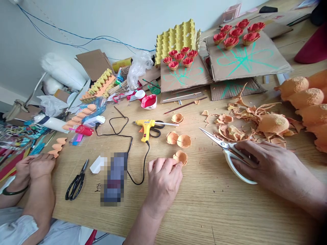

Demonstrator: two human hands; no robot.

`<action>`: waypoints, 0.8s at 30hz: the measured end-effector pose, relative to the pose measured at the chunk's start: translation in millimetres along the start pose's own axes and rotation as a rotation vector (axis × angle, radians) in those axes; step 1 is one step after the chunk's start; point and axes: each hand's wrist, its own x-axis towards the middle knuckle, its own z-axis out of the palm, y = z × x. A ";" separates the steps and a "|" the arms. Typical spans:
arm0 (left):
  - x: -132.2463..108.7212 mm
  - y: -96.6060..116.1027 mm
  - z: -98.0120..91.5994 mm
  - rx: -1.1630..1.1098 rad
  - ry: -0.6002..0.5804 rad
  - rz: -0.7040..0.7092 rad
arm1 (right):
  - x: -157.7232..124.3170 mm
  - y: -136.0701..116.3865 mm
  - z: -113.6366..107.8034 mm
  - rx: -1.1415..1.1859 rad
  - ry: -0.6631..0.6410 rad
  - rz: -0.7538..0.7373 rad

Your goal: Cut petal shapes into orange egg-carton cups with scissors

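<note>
My left hand (165, 180) rests low over the table, its fingers closed at the near edge of a petal-cut orange egg-carton cup (181, 156). White-handled scissors (236, 160) are in my right hand (273, 170), blades slightly apart and pointing away to the left. Beyond my left hand lie a pair of petal-cut cups (184, 140) side by side and another single cup (177, 118). Orange carton scraps (237, 119) are heaped past the scissors, with an uncut carton cup (273, 123) among them.
A yellow glue gun (145, 128) with its cord lies left of the cups. Black-handled scissors (76, 183) lie near another person's hands (42, 165). Red carton roses (236, 32) stand on cardboard at the back. Orange egg carton (313, 105) sits at right.
</note>
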 end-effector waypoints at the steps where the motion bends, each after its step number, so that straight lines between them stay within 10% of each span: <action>1: 0.2 -0.1 0.4 -0.003 -0.003 0.002 | 0.1 -0.4 -0.5 -0.002 0.002 -0.003; 24: -1.8 1.5 1.7 0.002 0.079 0.003 | 0.0 -1.7 -1.2 0.021 -0.023 0.026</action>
